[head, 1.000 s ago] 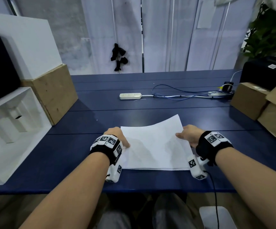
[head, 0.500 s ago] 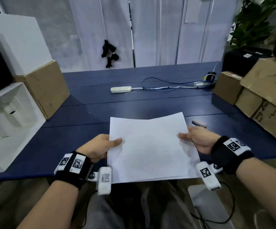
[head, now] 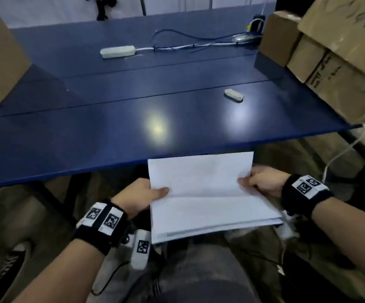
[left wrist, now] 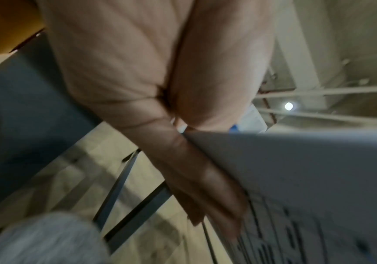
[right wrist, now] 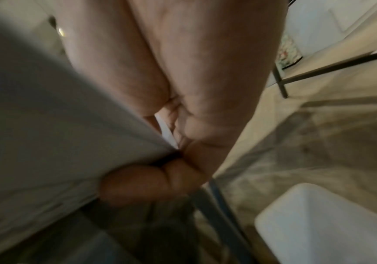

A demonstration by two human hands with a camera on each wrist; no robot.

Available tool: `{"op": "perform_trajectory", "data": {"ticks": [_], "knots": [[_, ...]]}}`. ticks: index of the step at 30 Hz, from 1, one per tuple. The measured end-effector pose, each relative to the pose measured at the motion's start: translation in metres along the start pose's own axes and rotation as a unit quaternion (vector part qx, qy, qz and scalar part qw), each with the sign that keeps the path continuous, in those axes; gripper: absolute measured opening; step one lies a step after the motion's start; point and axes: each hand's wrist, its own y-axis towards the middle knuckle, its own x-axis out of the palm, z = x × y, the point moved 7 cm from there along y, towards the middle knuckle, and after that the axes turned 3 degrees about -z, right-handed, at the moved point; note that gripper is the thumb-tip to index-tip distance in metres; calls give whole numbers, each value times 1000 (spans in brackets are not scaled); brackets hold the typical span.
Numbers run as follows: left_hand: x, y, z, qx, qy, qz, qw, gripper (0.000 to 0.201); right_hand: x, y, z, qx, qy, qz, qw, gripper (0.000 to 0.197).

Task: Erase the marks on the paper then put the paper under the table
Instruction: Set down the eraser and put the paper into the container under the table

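Note:
A stack of white paper (head: 207, 193) hangs off the blue table (head: 111, 132), in front of its near edge and above my lap. My left hand (head: 146, 194) pinches the paper's left edge, thumb on top and fingers beneath. My right hand (head: 258, 180) grips the right edge. The left wrist view shows the left hand (left wrist: 201, 178) under the paper (left wrist: 307, 169), whose underside carries dark print. In the right wrist view the right hand (right wrist: 160, 178) curls round the paper (right wrist: 54, 139). A white eraser (head: 234, 95) lies on the table, ahead and right.
Cardboard boxes (head: 334, 62) crowd the table's right side and another box (head: 0, 49) stands far left. A white power strip (head: 118, 51) with cables lies at the back. Dark table legs (head: 44, 193) and floor show below the edge, and a white bin (right wrist: 332, 225) stands at my right.
The paper has been lifted off the table and drawn back and down past its near edge. Both hands moved with it, and my view tilted downward.

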Motion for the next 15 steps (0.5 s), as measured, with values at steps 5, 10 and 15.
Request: {"op": "perform_trajectory", "data": {"ticks": [5,10,15], "knots": [[33,74,-28,-61,183,-6,981,42,-13,52,49,69,-123,51,989,28],[61,127,-24,-95,320,-10,943,52,-13,66,42,64,-324,93,939,52],[88,160,-28,-108,369,-37,922,43,74,40,-10,-136,-187,-75,970,46]]}}
